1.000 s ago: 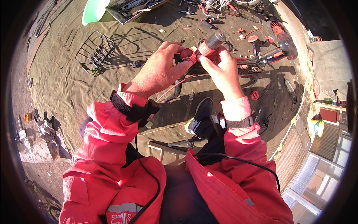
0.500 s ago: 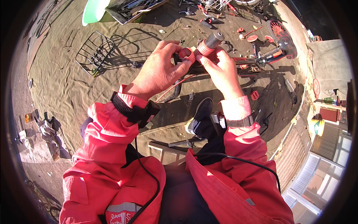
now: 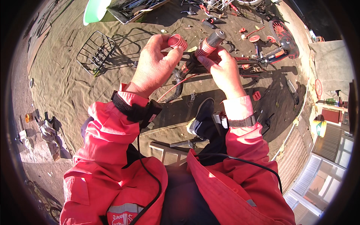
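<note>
Left hand (image 3: pixel 152 65): fingers clamped on a red ribbed rubber boot (image 3: pixel 180 41), its round end facing up; boot clear of the grey tube (image 3: pixel 216 37), near it on the left.

Right hand (image 3: pixel 225 73): thumb and fingers clamped on a second red ribbed boot (image 3: pixel 204 49), which sits around the lower part of the same tube; tube tilted, its capped end projecting above the boot.

Black bicycle frame (image 3: pixel 192 66): beneath and between both hands.

Step in hand, by judgement: handling the loose boot apart from the tube while the fitted one is steadied. Next move appears to call for a firm right-hand hold and a controlled left wrist, without pinching the ribs flat.

Surroundings: olive ground sheet (image 3: pixel 78 80); black wire rack (image 3: pixel 96 52), left; pale green basin (image 3: pixel 93 12), upper left; red-spoked wheel (image 3: pixel 276 30), upper right; dark shoe (image 3: pixel 204 111), below the hands.
</note>
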Motion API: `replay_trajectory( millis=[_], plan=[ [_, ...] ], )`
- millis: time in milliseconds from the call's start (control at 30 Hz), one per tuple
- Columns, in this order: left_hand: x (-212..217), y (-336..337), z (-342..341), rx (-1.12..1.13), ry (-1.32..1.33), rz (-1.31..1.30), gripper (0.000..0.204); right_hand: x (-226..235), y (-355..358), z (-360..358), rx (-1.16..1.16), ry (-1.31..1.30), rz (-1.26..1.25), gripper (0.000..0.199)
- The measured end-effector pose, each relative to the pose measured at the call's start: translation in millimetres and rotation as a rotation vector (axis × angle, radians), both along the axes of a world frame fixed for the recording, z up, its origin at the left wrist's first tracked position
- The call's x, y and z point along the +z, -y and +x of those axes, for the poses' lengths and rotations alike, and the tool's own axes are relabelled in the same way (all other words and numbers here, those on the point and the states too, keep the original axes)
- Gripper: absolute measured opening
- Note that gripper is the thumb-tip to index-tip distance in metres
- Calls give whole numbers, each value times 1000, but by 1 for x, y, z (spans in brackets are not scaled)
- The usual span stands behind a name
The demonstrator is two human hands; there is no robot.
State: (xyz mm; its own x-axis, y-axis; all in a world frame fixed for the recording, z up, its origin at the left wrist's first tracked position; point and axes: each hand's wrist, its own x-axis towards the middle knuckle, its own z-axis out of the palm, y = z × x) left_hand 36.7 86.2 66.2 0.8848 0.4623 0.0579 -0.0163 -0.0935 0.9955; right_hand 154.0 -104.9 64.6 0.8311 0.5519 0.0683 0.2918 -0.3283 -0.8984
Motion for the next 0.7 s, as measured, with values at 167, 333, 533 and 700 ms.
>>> replay_trajectory(
  millis=[167,333,533,700],
  plan=[
    [-2,-11,2,31,23,-338,35,-11,2,5,17,43,13,38],
    [-3,-15,1,69,84,-656,33,-21,6,10,41,61,43,36],
    [-4,-21,-1,72,92,-789,24,-15,3,7,44,19,58,35],
    [-3,-21,-1,82,44,-799,23,-6,4,5,60,33,34,35]
  ],
)
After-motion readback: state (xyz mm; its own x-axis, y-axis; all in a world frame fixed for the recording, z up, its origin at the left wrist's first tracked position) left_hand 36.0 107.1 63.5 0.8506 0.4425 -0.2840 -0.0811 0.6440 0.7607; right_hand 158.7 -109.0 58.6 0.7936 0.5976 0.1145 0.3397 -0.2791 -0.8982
